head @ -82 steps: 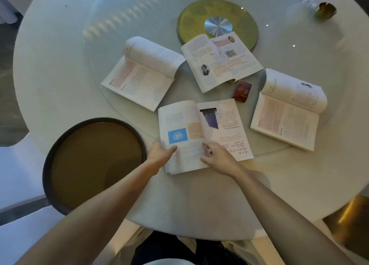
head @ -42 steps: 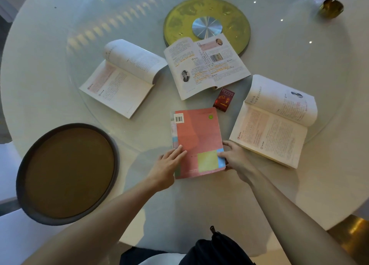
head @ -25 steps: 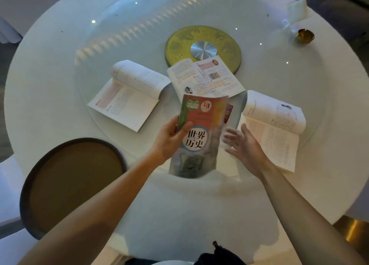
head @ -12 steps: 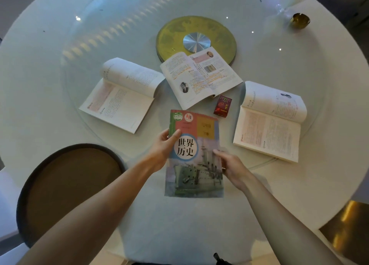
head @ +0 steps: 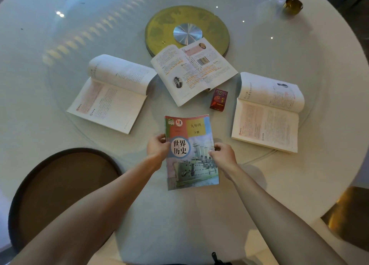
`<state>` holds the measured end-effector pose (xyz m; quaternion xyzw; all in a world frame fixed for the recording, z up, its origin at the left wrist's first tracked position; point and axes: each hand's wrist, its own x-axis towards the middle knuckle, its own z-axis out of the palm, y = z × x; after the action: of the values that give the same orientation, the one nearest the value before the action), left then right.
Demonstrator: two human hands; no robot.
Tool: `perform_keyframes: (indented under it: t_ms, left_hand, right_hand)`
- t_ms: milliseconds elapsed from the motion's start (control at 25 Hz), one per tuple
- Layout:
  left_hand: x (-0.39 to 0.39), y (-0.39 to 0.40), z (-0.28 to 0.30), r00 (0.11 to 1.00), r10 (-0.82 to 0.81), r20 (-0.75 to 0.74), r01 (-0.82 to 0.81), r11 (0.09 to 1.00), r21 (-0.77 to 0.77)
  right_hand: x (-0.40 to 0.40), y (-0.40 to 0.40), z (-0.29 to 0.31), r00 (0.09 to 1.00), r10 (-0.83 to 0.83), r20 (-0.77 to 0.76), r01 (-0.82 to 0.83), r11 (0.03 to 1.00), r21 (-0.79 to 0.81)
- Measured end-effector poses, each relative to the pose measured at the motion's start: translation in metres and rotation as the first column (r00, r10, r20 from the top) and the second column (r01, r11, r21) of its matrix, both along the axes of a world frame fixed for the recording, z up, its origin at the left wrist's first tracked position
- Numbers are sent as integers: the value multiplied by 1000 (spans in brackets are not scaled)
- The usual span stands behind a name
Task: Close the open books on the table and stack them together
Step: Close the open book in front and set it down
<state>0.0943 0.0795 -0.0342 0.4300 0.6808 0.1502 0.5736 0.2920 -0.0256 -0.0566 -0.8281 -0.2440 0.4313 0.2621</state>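
Note:
A closed history textbook [head: 190,152] with a warship on its cover lies front cover up near the table's front edge. My left hand [head: 156,147] grips its left edge and my right hand [head: 222,153] grips its right edge. Three books lie open on the glass turntable: a thick one at the left [head: 111,97], a thinner illustrated one in the middle [head: 193,71], and a thick one at the right [head: 267,113].
A small red box [head: 219,100] sits between the middle and right books. A gold disc [head: 159,29] marks the centre of the round white table [head: 329,144]. A round brown stool [head: 61,186] stands at the lower left. A small gold cup [head: 292,6] is at the far right.
The nearest book was open, then shut with its back cover up. My hands lifted it, flipped it over and laid it front cover up on the table.

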Motion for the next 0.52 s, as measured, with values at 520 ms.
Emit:
perform_keyframes:
  t_ms: [520]
  left_hand:
    - [67,2,18,918,-365,-157,392,893,219]
  right_hand:
    - [79,-29,33,985,-142,97,130,984,118]
